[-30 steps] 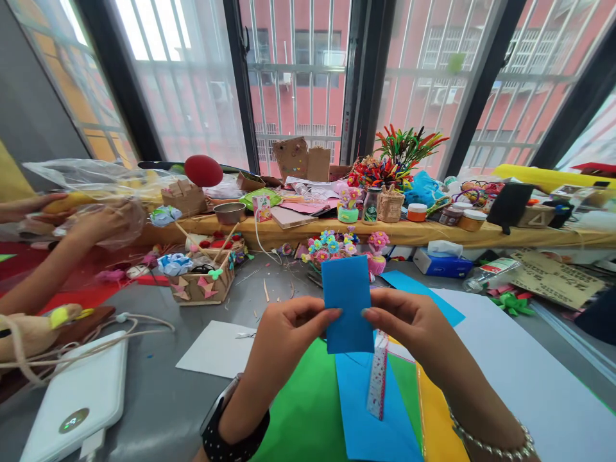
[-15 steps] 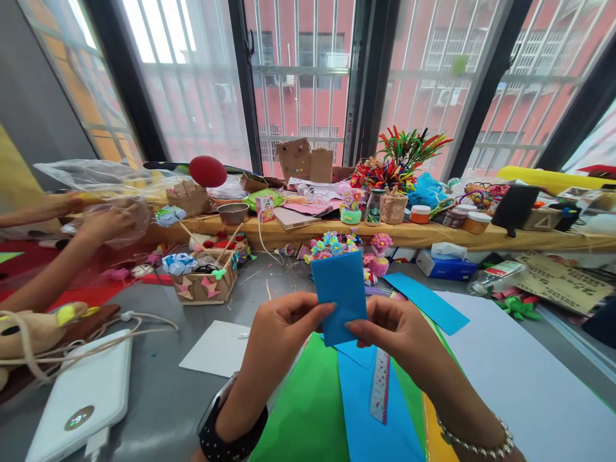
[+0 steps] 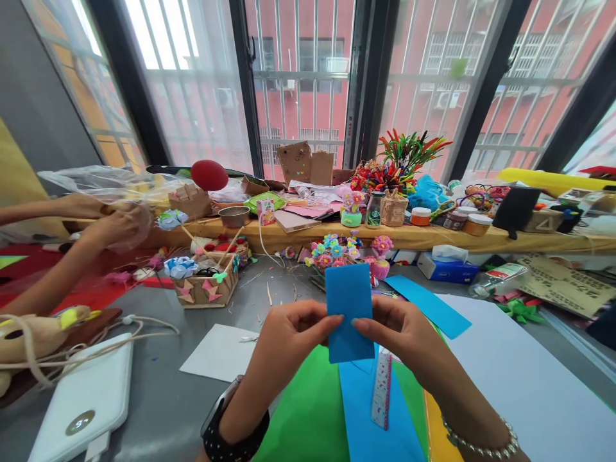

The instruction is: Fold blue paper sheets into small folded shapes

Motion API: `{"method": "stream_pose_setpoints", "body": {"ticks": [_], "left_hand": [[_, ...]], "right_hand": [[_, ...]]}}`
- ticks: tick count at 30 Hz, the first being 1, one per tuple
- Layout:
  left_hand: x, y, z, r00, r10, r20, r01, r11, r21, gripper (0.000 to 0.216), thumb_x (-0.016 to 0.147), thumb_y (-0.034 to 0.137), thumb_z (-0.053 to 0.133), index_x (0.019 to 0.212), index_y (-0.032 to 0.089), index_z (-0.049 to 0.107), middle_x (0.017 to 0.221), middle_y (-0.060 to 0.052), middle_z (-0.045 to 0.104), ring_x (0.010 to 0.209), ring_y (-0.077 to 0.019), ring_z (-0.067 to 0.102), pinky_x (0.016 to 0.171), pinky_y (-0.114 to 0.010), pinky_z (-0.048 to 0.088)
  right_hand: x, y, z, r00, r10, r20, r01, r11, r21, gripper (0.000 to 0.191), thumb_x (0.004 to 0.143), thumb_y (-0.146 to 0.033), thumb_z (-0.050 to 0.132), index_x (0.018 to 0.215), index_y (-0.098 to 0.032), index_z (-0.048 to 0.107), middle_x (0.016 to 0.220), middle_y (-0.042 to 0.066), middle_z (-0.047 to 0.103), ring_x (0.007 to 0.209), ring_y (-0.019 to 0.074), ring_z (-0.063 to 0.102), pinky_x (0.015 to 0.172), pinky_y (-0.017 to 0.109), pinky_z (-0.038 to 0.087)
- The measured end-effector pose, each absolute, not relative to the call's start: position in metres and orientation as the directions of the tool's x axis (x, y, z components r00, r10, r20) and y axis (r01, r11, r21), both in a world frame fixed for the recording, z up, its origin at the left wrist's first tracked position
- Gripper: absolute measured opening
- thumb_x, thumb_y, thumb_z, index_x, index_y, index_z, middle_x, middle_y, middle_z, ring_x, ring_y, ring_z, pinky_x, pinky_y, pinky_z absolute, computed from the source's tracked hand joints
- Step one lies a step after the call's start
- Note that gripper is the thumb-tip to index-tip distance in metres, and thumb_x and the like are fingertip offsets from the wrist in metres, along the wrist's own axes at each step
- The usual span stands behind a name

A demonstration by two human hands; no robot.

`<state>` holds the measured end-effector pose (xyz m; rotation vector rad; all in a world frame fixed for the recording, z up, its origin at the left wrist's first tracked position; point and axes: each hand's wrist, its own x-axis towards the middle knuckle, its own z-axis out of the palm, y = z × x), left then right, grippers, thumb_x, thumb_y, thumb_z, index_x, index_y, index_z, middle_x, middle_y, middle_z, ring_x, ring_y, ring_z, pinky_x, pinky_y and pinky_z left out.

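Observation:
A small blue rectangle of paper (image 3: 350,295) is held upright between my two hands. My left hand (image 3: 299,330) pinches its left edge, thumb on the near face and fingers behind. On the opposite edge, my right hand (image 3: 397,324) grips it the same way. Whether the paper is folded I cannot tell. Beneath the hands lie green paper (image 3: 303,410) and a larger blue sheet (image 3: 359,410). A narrow patterned ruler (image 3: 382,391) rests on that blue sheet. Another blue strip (image 3: 428,305) lies to the right, partly on a big white sheet (image 3: 520,372).
At left, another person's hands (image 3: 115,224) handle a clear plastic bag. A decorated cardboard box (image 3: 206,289), a white power bank with cables (image 3: 86,398) and a white card (image 3: 216,353) sit on the grey table. A tissue pack (image 3: 447,266) and plastic bottle (image 3: 498,279) are at right.
My hands have shifted the small blue paper slightly right and down, and it stands straighter. At left, the other person's hands have moved a little with the plastic bag.

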<state>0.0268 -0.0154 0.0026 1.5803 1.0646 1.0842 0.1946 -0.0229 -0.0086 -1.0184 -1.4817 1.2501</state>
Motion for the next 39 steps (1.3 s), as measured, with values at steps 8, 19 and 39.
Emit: {"method": "stream_pose_setpoints", "body": {"ticks": [8, 19, 39], "left_hand": [[0.033, -0.014, -0.004, 0.261, 0.952, 0.16, 0.166, -0.208, 0.964, 0.015, 0.068, 0.026, 0.062, 0.059, 0.015, 0.06, 0.052, 0.004, 0.053, 0.049, -0.0085, 0.048, 0.046, -0.017, 0.036], [0.031, -0.014, -0.004, 0.236, 0.958, 0.162, 0.163, -0.203, 0.965, 0.015, 0.067, 0.029, 0.063, 0.06, 0.015, 0.06, 0.053, 0.004, 0.054, 0.05, -0.0094, 0.049, 0.046, -0.018, 0.037], [0.02, -0.01, 0.001, 0.13, 0.965, 0.229, 0.112, -0.244, 0.963, 0.016, 0.066, 0.028, 0.064, 0.056, 0.016, 0.059, 0.049, 0.006, 0.053, 0.046, -0.0076, 0.046, 0.043, -0.016, 0.035]], "right_hand": [[0.194, -0.02, -0.013, -0.044, 0.981, 0.189, 0.202, 0.194, -0.96, 0.023, 0.067, -0.038, 0.063, 0.067, -0.016, 0.059, 0.062, 0.001, 0.06, 0.057, 0.0147, 0.054, 0.051, 0.025, 0.043], [0.198, -0.017, -0.014, -0.031, 0.973, 0.227, 0.232, 0.228, -0.946, 0.027, 0.063, -0.039, 0.065, 0.057, -0.018, 0.051, 0.051, -0.003, 0.051, 0.049, 0.0115, 0.047, 0.044, 0.022, 0.036], [0.197, -0.024, -0.008, -0.066, 0.912, 0.406, 0.56, 0.371, -0.741, 0.044, 0.083, -0.045, 0.041, 0.048, -0.02, 0.044, 0.045, -0.002, 0.05, 0.046, 0.0124, 0.048, 0.048, 0.024, 0.035]]}}
